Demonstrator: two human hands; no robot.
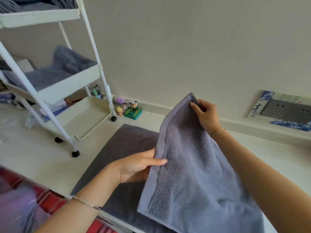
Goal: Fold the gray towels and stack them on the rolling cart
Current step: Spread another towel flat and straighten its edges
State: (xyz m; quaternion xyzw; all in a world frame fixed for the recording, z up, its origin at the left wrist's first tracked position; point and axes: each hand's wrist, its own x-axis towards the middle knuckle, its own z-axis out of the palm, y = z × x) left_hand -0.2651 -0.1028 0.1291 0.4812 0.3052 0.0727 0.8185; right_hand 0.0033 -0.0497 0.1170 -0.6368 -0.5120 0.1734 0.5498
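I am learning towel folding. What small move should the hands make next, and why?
Probably bring the corner in the right hand down to the left hand, halving the gray terry towel: it hangs in the air, both hands gripping one hemmed edge.

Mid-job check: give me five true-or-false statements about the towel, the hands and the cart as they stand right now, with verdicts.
1. Both hands hold the gray towel: the right hand pinches its top corner and the left hand grips its side edge. True.
2. The gray towel lies flat on a shelf of the cart. False: it hangs in the air between the hands.
3. The cart's middle shelf holds gray towels. True.
4. The panda toy sits on the cart's top shelf. False: it stands on the floor beside the cart.
5. A darker cloth lies spread on the floor below the gray towel. True.
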